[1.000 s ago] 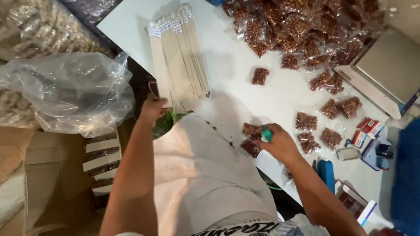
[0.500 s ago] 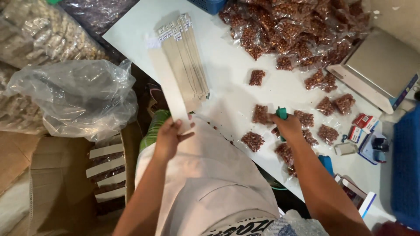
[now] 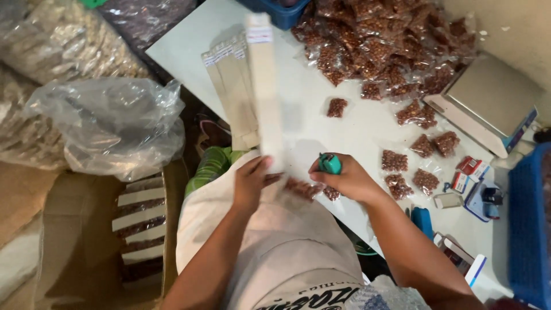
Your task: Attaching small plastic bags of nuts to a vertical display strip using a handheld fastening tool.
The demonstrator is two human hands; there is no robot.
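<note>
Beige card strip [image 3: 265, 86] in left hand [image 3: 249, 182]; right hand [image 3: 344, 181] grips green stapler [image 3: 329, 163].

Bare table strip [image 3: 350, 129] mid-surface, nut packets [image 3: 396, 46] heaped behind, scale [image 3: 488, 103] right, card strips [image 3: 235, 92] left.

1. Far right on the table [image 3: 356, 132] we see a heap of nut packets [image 3: 384, 46].
2. A weighing scale [image 3: 488, 100] sits right of it.
3. At left, a clear plastic bag [image 3: 109, 126] rests above a cardboard box [image 3: 69, 241].
</note>
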